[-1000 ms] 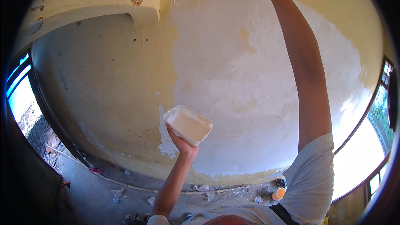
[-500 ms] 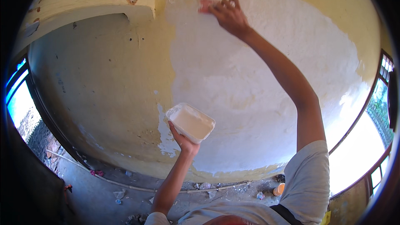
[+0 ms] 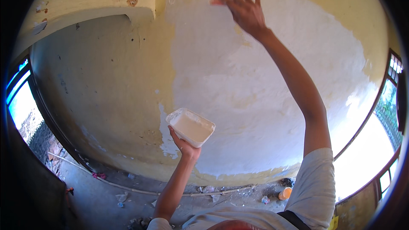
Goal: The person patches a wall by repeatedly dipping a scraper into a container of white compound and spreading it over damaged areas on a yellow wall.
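Note:
My left hand (image 3: 186,148) supports a white rectangular plastic tub (image 3: 201,120) from below, its thumb along the near side. Off-white paste (image 3: 192,129) covers the tub's bottom and smears its inner walls. High up, my right hand (image 3: 247,13) grips a flat pinkish-red scraper (image 3: 216,0), slightly blurred, by its right end. That hand is in front of a broad whitish coated patch (image 3: 272,76) on the yellow wall (image 3: 128,68). Whether the scraper touches the wall, I cannot tell.
A long pole (image 3: 140,192) lies on the floor along the wall's foot, among plastic scraps (image 3: 208,189). An orange container (image 3: 285,193) rests on the floor at the right. Bright openings with dark frames stand at far left and right. A ledge (image 3: 98,12) juts out upper left.
My right hand has moved right and slightly up with the scraper, baring more of the coated wall. The tub in my left hand has shifted slightly left and down.

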Tool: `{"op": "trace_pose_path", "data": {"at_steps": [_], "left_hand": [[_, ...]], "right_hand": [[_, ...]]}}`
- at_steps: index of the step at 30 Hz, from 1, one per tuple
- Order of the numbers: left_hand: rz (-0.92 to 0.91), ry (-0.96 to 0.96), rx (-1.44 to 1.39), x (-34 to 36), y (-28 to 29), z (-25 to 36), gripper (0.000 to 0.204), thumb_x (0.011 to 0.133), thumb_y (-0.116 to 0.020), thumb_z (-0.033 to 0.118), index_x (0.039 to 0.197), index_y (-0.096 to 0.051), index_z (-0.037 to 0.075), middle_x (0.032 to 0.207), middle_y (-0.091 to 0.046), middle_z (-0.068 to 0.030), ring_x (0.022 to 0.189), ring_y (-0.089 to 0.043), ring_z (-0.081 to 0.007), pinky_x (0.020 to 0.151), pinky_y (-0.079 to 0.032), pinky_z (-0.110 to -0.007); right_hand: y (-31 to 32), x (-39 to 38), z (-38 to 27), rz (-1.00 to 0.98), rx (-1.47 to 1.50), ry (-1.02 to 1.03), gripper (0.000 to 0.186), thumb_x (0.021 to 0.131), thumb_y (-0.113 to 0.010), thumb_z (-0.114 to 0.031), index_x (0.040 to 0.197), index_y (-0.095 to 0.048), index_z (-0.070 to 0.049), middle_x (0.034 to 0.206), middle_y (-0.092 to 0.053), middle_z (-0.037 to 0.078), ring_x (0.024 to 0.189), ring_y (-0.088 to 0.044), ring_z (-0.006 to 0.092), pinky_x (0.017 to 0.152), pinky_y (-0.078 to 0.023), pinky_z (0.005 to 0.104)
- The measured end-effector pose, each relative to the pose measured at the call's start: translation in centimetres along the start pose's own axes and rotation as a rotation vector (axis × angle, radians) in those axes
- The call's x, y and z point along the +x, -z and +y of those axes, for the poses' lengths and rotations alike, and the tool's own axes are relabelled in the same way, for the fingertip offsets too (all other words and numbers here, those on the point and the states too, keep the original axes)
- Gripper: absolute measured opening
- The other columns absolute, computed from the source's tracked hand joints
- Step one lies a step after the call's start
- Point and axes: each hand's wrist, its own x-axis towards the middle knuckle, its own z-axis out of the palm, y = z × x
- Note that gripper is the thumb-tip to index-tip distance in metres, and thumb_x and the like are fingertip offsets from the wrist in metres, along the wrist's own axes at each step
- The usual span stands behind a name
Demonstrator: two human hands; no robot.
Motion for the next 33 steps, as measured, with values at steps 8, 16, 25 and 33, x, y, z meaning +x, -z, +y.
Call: {"op": "trace_pose_path", "data": {"at_steps": [8,16,25,33], "left_hand": [[0.002,0.061,-0.045,-0.6,-1.3,-1.2,0.077,0.095,-0.045,0.077,0.150,-0.044,0.024,0.145,-0.051,0.0008,0.134,-0.050,-0.0217,0.112,-0.042,-0.043],[0.078,-0.005,-0.061,-0.6,1.2,-1.4,0.074,0.096,-0.043,0.076,0.149,-0.046,0.024,0.142,-0.053,0.0003,0.132,-0.053,-0.0220,0.110,-0.044,-0.043],[0.119,-0.108,-0.052,-2.2,2.8,-0.1,0.070,0.098,-0.042,0.073,0.147,-0.048,0.024,0.142,-0.055,0.0005,0.133,-0.053,-0.0232,0.111,-0.045,-0.045],[0.149,-0.119,-0.069,-2.3,4.2,0.6,0.070,0.098,-0.042,0.073,0.148,-0.047,0.025,0.144,-0.053,0.0004,0.133,-0.054,-0.0247,0.110,-0.046,-0.048]], "right_hand": [[-3.2,11.2,2.4,0.012,0.026,-0.138,0.030,0.093,-0.059,-0.009,0.114,-0.075,-0.023,0.102,-0.074,0.002,0.099,-0.067,0.0223,0.089,-0.044,0.0501],[-8.1,-4.7,-9.6,-0.200,0.075,0.161,0.048,0.087,-0.062,-0.008,0.135,-0.062,-0.013,0.117,-0.063,0.007,0.115,-0.057,0.0265,0.094,-0.045,0.0585],[-5.7,-3.6,-9.7,-0.116,0.218,0.102,0.044,0.085,-0.061,-0.005,0.126,-0.066,-0.019,0.115,-0.068,0.000,0.113,-0.061,0.0205,0.095,-0.043,0.0570],[-9.2,9.9,-3.2,-0.003,0.198,-0.104,0.032,0.093,-0.057,-0.008,0.113,-0.076,-0.023,0.100,-0.073,0.005,0.103,-0.065,0.0249,0.092,-0.043,0.0527]]}}
